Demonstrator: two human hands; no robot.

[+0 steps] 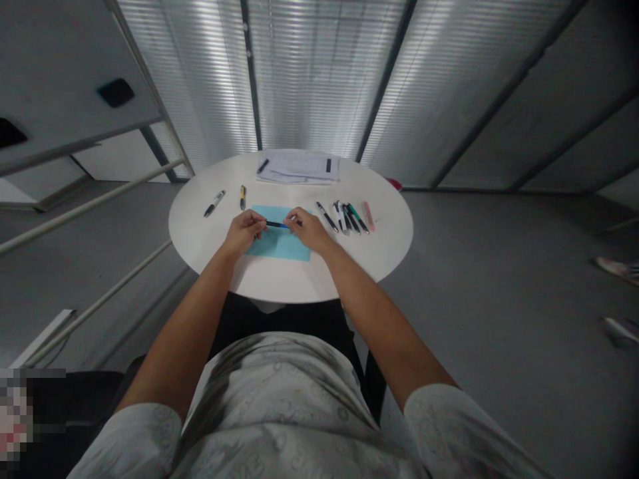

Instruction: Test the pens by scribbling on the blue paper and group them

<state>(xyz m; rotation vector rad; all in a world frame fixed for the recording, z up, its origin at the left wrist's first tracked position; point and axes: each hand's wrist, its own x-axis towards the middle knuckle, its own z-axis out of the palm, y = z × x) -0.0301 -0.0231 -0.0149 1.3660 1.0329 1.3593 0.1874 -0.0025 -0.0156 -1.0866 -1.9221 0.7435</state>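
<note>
A dark pen with a blue part (276, 225) lies level between my two hands, above a light blue sheet (284, 246) on the white round table. My left hand (244, 230) pinches its left end. At the blue end, the fingers of my right hand (306, 227) are closed round it. Just right of my right hand lie a dark pen (327, 217), several black-and-white pens (342, 217), a green pen (358, 218) and a pink item (368, 216). To the left are a yellow pen (243, 197) and a black-and-white pen (214, 203).
Papers (298, 166) with two small dark items on them lie at the far side of the table (289, 286). A metal rail (100, 197) runs along the left. Something red (394, 183) shows behind the table's right edge. Shoes (619, 268) are at the far right.
</note>
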